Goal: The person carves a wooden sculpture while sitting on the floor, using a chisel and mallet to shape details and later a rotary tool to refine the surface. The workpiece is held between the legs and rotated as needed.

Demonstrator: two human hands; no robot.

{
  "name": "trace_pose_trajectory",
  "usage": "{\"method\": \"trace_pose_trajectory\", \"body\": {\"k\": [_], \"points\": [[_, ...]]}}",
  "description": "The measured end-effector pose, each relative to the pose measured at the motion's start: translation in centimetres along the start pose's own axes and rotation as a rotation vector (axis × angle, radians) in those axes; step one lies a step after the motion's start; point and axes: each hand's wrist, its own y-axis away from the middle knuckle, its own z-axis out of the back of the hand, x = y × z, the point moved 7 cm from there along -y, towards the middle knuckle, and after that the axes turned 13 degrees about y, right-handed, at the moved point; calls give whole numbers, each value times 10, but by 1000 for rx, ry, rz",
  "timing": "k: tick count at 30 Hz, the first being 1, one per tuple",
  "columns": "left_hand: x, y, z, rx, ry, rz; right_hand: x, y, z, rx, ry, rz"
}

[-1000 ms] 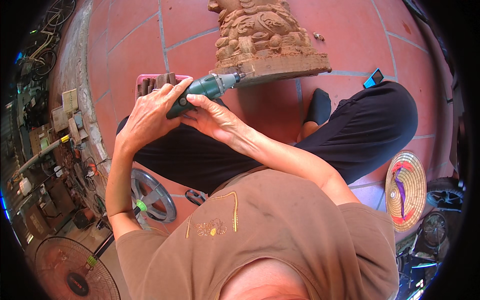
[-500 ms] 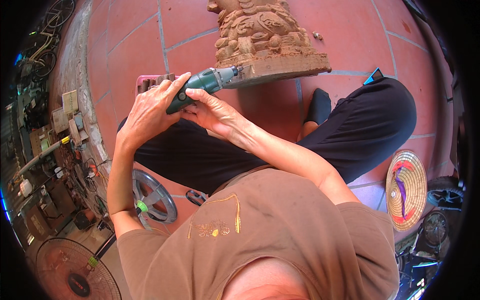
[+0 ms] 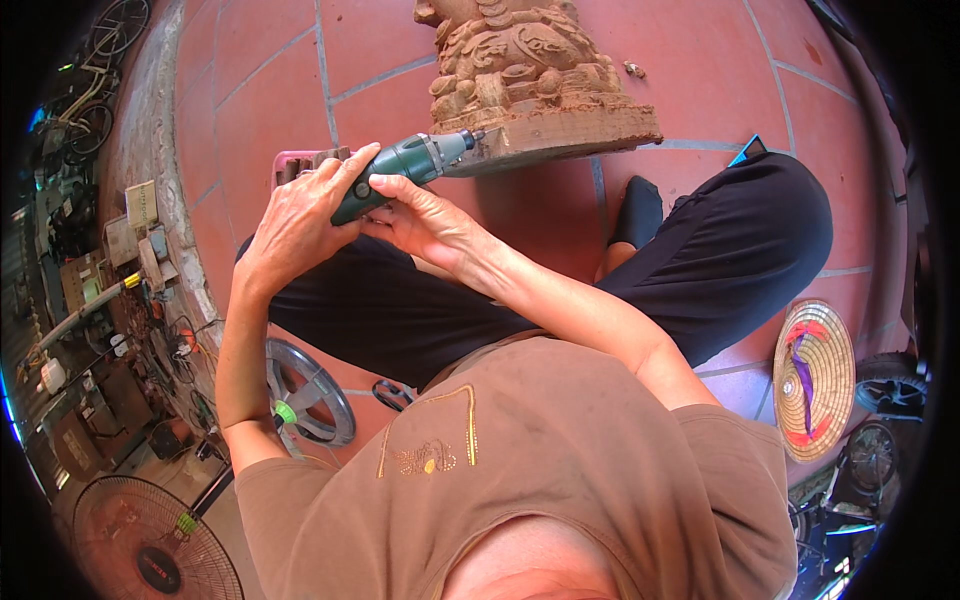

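Note:
A green and grey rotary tool (image 3: 410, 165) lies across both hands in front of me. My left hand (image 3: 308, 215) wraps round its rear body from the left. From the right, my right hand (image 3: 425, 222) supports it, the thumb resting on its side near a round button and the fingers partly hidden beneath. The tool's nose points right, its tip close to the near left corner of a carved brown wooden sculpture (image 3: 535, 85); I cannot tell whether the tip touches the wood. The sculpture stands on the floor, its top cut off by the view.
Beside my left hand sits a pink tray (image 3: 283, 158) with brown sticks. My crossed legs in dark trousers (image 3: 735, 255) border the work. A standing fan (image 3: 150, 545) and its round base (image 3: 335, 405) are at lower left, a woven hat (image 3: 815, 380) at right, wood chips (image 3: 634, 70) beyond.
Almost nothing differs. Both hands keep the rotary tool in the same place, with only a very slight shift.

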Motion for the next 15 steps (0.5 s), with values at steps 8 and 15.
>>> {"method": "trace_pose_trajectory", "body": {"k": [8, 15], "points": [[-1, 0, 0, -15, 4, -8, 2, 0, 0, -4, -4, 0], [0, -2, 0, -52, 13, -16, 5, -12, 7, 23, -8, 17]]}}
